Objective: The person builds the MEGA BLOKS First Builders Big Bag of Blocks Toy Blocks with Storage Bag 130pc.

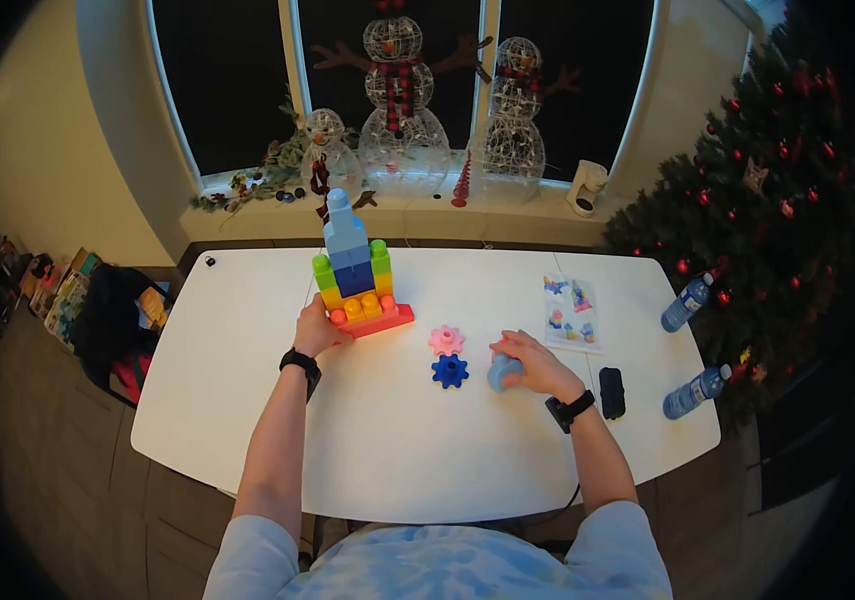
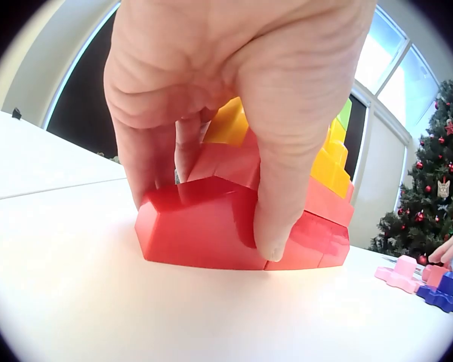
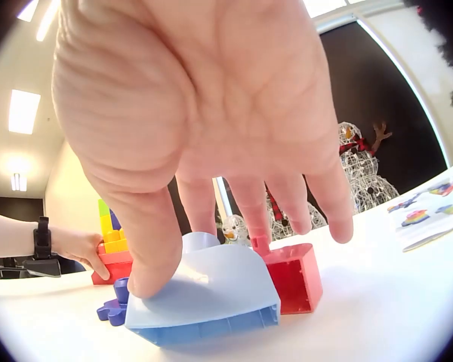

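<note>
A tower of toy building blocks (image 1: pixel 353 278) stands on the white table, with red base blocks, orange, yellow and green ones above, and dark and light blue blocks up the middle. My left hand (image 1: pixel 320 328) grips the red base block (image 2: pixel 204 226) at its left end, thumb on the near side and fingers on the far side. Over on the right, my right hand (image 1: pixel 540 365) holds a light blue rounded block (image 3: pixel 204 290), thumb against its face. A red block (image 3: pixel 302 279) sits behind it, under the fingers. Between the hands lie a pink gear-shaped piece (image 1: pixel 447 340) and a dark blue one (image 1: pixel 451 371).
A printed picture sheet (image 1: pixel 573 315) lies at the back right, with a small black case (image 1: pixel 612 393) nearer. Two water bottles (image 1: pixel 686 305) stand along the right edge. Beyond the table are wire snowmen (image 1: pixel 403 110) and a decorated tree (image 1: pixel 758 200).
</note>
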Tool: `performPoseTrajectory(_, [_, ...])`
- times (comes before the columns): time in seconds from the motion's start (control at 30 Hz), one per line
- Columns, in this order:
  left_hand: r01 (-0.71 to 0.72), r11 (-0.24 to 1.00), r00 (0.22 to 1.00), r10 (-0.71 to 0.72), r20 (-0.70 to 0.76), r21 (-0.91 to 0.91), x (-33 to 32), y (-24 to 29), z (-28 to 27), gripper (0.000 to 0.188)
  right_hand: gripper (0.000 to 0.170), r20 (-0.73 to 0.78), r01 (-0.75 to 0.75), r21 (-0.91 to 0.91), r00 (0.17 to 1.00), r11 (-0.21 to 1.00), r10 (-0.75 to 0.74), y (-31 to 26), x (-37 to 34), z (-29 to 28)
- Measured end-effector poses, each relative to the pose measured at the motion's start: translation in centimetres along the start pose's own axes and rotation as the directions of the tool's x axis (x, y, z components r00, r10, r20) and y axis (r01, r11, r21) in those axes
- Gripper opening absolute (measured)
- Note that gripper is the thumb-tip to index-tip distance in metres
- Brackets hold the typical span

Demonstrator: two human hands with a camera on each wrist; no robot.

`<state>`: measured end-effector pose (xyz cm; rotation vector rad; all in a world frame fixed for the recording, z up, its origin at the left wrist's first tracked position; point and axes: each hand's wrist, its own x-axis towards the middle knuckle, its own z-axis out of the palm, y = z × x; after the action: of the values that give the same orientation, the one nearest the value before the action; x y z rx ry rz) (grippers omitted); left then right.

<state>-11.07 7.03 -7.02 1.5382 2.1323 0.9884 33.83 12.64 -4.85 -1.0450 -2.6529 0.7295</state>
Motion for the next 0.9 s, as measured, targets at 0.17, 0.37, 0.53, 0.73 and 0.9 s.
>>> performPoseTrajectory(0.17, [0.005,0.994,0.984,0.014,-0.176,0.109,-2.0,-1.5,1.5,0.09,0.055,-0.289,-0.007,0.015,0.957,1.0,0.011,-2.4,-1.2,-0.3])
performPoseTrajectory(0.37, [-0.082,0.995,0.956,0.096,-0.279,0.063,-8.2,6.2,2.0,0.04,0.05,-0.392,-0.147,-0.086,0.914,0.985,0.102,-5.8,-1.8,0.7])
performPoseTrajectory(0.53, [-0.397,0.913,0.908,0.406,0.107,-0.094,-11.6,11.7,7.3,0.05,0.057,-0.362,-0.254,-0.233,0.919,0.939,0.159,-6.9,-1.7,3.5])
performPoseTrajectory(0.73, [-0.461,0.883,0.875,0.435,0.213,0.09,-11.8,12.0,10.8,0.053,0.064,-0.386,-0.191,-0.226,0.918,0.955,0.092,-6.7,-2.9,4.6])
performPoseTrajectory(0.9, [-0.396,0.916,0.892,0.365,0.268,0.07,-12.4,11.1,10.2,0.048,0.066,-0.399,-0.23,-0.174,0.905,0.958,0.145,-6.9,-3.5,4.1])
